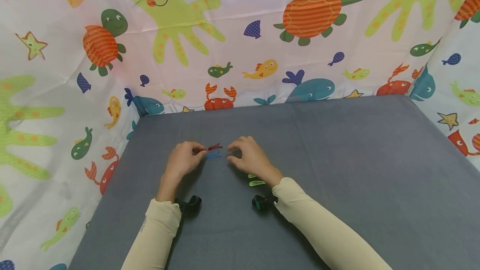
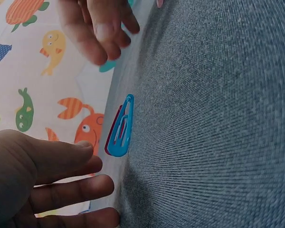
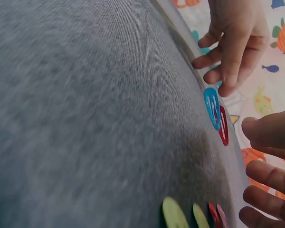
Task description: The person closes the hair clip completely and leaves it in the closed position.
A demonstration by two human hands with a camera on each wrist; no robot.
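Observation:
A blue snap hair clip (image 1: 214, 154) and a dark red snap hair clip (image 1: 215, 147) lie side by side on the grey cloth. Just left of them is my left hand (image 1: 185, 157), its loosely bent fingers near the clips' ends and nothing held. On the other side my right hand (image 1: 250, 156) hovers with thumb and fingers apart, also holding nothing. In the left wrist view the blue clip (image 2: 125, 128) partly covers the red one. Below my right wrist lies a light green hair clip (image 1: 257, 183), with another green clip (image 1: 251, 176) partly hidden behind the wrist.
At the bottom of the right wrist view, a red clip (image 3: 213, 214) and a pink clip (image 3: 222, 216) lie past the green ones. A curtain (image 1: 240, 45) printed with sea animals borders the grey table surface (image 1: 356, 170) at the back and sides.

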